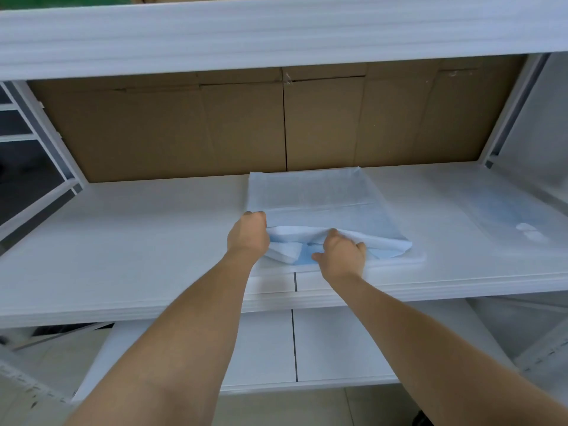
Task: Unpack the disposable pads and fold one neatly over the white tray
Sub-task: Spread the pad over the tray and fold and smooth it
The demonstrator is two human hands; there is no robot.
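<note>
A pale blue-and-white disposable pad (pixel 310 198) lies spread over the white tray (pixel 396 264) on the middle shelf, reaching back to the cardboard wall. Its near edge is bunched and folded back, showing the blue underside. My left hand (pixel 247 235) grips the near left part of that bunched edge. My right hand (pixel 342 255) holds the folded edge just to the right, fingers curled over it. Most of the tray is hidden under the pad.
A clear plastic pack (pixel 504 213) with more blue pads lies on the shelf (pixel 123 241) at the right. Brown cardboard (pixel 215 127) lines the shelf's back. Another white shelf (pixel 246 32) hangs overhead, and a lower one (pixel 338 348) sits beneath.
</note>
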